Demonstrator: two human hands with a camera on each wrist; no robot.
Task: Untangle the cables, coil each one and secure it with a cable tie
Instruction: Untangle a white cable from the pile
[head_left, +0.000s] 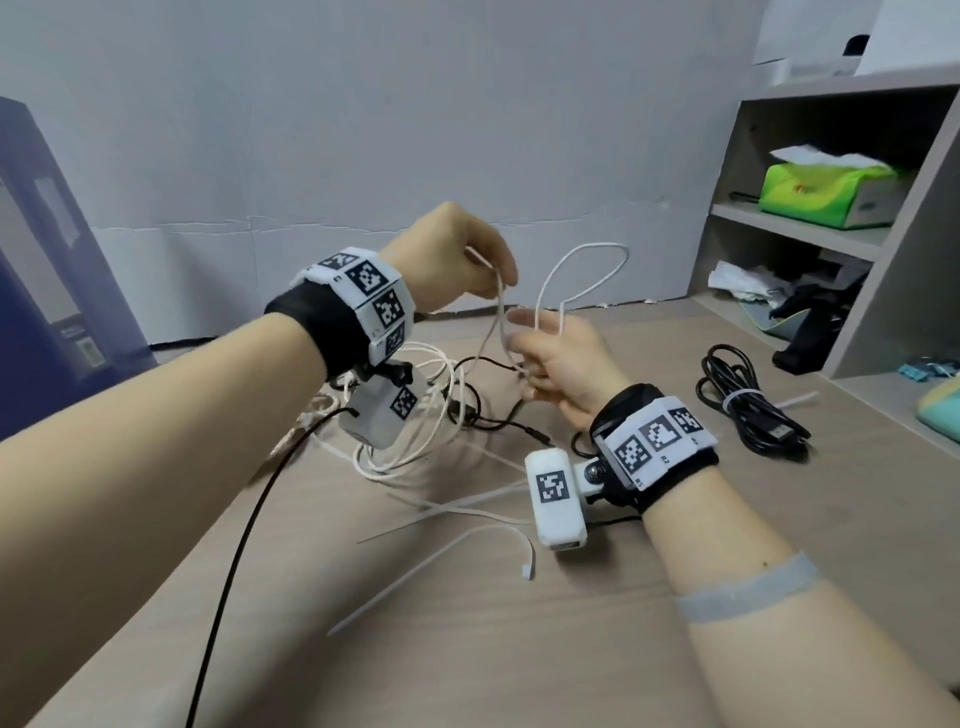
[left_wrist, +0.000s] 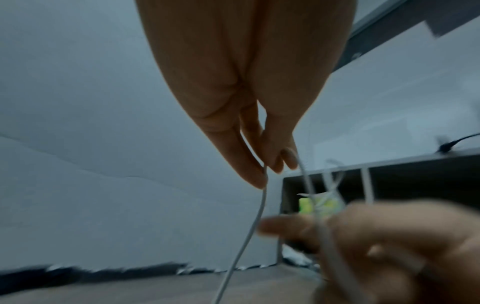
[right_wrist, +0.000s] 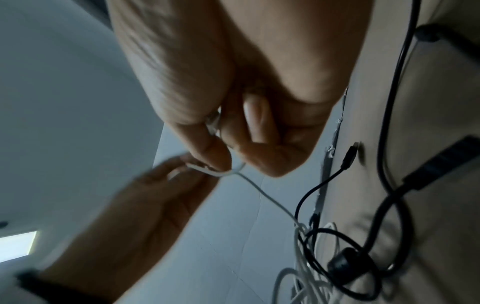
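A thin white cable (head_left: 582, 260) is held above the desk by both hands. My left hand (head_left: 483, 270) pinches a strand of it (left_wrist: 262, 201) between thumb and fingertips. My right hand (head_left: 545, 348) grips several loops of the same cable (right_wrist: 226, 172), which rise past its fingers. Below them a tangle of white cable (head_left: 410, 431) and black cable (head_left: 488, 395) lies on the desk (head_left: 519, 649). In the right wrist view the black cable (right_wrist: 345, 257) winds through the white one. Several loose white cable ties (head_left: 467, 540) lie in front of the tangle.
A black cable (head_left: 748, 405), coiled and bound with a white tie, lies at the right. A shelf unit (head_left: 810, 244) at the back right holds a green tissue pack (head_left: 826, 192). A blue box (head_left: 47, 291) stands at the left. A grey wall lies behind.
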